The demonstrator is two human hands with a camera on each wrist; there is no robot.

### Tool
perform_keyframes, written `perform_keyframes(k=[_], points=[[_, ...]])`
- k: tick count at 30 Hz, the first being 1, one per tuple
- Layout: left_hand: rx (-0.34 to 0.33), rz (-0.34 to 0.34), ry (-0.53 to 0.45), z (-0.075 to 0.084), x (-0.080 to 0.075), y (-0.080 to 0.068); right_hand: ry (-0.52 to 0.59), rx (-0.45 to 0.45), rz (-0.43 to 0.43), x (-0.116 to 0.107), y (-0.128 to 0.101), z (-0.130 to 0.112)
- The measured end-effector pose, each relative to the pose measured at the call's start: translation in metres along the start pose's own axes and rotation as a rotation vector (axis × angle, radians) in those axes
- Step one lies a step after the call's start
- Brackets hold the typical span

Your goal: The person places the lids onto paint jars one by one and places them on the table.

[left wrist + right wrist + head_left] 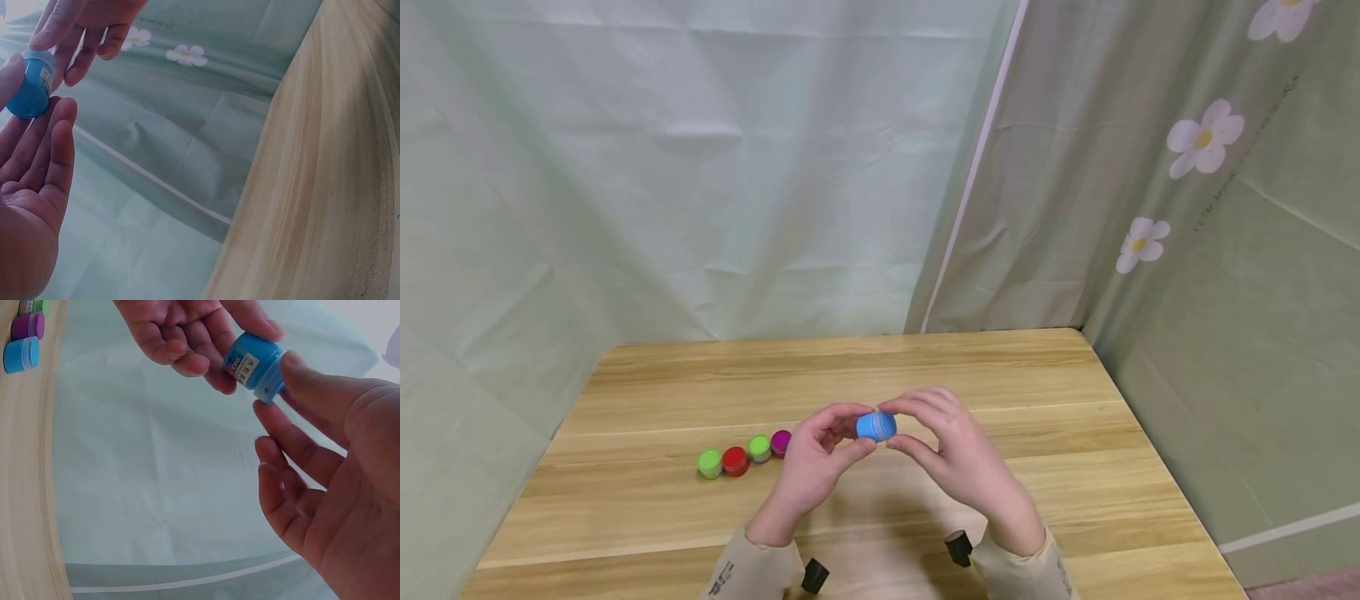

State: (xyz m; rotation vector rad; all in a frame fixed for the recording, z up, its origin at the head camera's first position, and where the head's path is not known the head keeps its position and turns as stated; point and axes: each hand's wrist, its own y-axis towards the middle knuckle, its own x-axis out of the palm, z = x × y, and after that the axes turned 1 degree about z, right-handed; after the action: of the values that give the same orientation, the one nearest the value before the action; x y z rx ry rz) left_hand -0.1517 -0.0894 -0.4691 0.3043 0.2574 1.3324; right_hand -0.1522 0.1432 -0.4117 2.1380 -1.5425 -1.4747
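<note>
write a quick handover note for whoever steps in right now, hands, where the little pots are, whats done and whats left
Left hand: pinches the body of the blue pot, held above the table.
Right hand: thumb and fingers pinch the pot's lid end.
Other pots: green pot, red pot, second green pot and purple pot sit in a row on the table, to the left of the hands; the right wrist view shows one more blue one beside the purple.
Done: blue pot picked up.
Left: its lid looks on; probably twisting it comes next.
</note>
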Motion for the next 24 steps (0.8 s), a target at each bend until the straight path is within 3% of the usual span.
perform_keyframes(k=[15,18,24], points=[[0.007,-0.011,0.001,0.0012,0.0006,-0.0004,-0.040,0.199,-0.007,0.0053,-0.0024,-0.0047],[0.015,-0.009,0.013,0.0012,0.0004,-0.0004,-0.014,0.163,-0.019,0.0030,-0.0037,-0.0034],[0.037,-0.005,0.008,0.0028,0.0005,-0.0003,0.000,-0.037,-0.025,-0.0020,-0.0013,-0.0002]])
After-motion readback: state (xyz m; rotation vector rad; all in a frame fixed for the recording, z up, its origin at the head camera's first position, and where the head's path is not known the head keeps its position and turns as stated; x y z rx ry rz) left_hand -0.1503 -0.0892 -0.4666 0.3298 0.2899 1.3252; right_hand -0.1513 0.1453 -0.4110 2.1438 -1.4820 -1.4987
